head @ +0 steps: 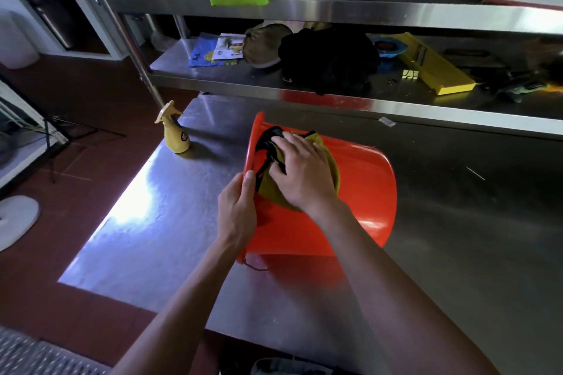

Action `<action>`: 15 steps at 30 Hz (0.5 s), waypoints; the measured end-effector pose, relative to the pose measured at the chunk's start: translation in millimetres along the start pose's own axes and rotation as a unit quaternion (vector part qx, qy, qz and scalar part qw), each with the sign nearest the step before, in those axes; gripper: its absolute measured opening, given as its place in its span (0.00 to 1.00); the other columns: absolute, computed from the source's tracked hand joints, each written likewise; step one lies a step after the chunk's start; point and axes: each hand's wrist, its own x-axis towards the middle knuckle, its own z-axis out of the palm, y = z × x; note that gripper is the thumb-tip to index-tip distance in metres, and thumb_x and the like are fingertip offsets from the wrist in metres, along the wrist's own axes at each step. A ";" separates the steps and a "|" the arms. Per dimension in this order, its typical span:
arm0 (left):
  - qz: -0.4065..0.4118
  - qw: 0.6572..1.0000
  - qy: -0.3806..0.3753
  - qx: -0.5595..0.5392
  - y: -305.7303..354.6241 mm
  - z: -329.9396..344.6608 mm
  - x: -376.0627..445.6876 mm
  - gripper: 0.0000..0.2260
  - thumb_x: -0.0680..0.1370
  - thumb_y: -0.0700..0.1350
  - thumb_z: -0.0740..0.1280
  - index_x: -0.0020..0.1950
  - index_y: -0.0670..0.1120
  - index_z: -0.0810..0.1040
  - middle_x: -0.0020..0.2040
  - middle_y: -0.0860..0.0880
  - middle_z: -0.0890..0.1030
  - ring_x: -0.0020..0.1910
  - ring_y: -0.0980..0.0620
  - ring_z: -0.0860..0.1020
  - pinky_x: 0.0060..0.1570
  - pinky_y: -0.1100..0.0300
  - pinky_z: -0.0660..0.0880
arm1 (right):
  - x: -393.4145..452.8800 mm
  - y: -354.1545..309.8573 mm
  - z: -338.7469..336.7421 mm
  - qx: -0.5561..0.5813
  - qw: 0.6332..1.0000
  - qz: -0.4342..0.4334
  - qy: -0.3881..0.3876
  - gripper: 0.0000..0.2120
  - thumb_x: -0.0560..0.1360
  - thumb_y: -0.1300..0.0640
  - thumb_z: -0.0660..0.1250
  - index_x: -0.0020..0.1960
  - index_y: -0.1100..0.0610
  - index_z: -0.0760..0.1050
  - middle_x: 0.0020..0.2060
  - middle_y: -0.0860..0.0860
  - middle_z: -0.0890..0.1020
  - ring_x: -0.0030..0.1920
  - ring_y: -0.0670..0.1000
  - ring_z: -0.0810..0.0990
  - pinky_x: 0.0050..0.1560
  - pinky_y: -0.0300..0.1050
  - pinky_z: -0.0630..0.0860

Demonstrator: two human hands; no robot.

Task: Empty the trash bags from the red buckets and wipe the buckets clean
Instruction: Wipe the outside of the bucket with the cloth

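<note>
My left hand (pixel 237 210) grips the rim of the red plastic bucket (pixel 362 192), lying on its side on the steel surface (pixel 158 216). My right hand (pixel 304 173), fingers flat, presses an olive-yellow cloth (pixel 330 161) against the bucket's wall.

Light is coming in from the left, throwing a bright white glare across the left part of the steel table (pixel 146 192) while its right side is sitting in dim shadow. Straight shelf edges (pixel 335 11) are bowing from wide-angle distortion, and the frame's corners are looking soft and smeared.
</note>
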 end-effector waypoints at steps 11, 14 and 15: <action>-0.042 0.998 -0.014 -0.040 0.7 -1.4 5.3 0.19 0.87 0.52 0.61 0.45 0.39 0.77 0.37 0.48 0.74 0.35 0.57 0.73 0.36 0.63 0.70 | 24.1 21.2 -30.9 0.048 0.996 0.071 -0.041 0.21 0.77 0.45 0.63 0.69 0.47 0.75 0.66 0.43 0.78 0.63 0.51 0.77 0.63 0.48 0.73; -0.047 0.998 -0.026 -0.037 1.7 -1.2 6.4 0.21 0.86 0.57 0.60 0.49 0.39 0.78 0.39 0.47 0.77 0.37 0.54 0.75 0.37 0.59 0.73 | 9.8 42.8 -36.1 0.056 0.992 0.116 -0.014 0.17 0.77 0.44 0.62 0.63 0.46 0.78 0.61 0.43 0.80 0.58 0.53 0.79 0.60 0.49 0.75; -0.051 0.998 -0.028 -0.040 3.4 -1.0 6.0 0.20 0.86 0.56 0.59 0.51 0.41 0.79 0.39 0.47 0.78 0.37 0.54 0.76 0.37 0.61 0.73 | 5.2 49.0 -37.3 0.054 0.991 0.124 -0.003 0.16 0.77 0.44 0.63 0.61 0.47 0.79 0.60 0.44 0.80 0.57 0.53 0.80 0.60 0.50 0.75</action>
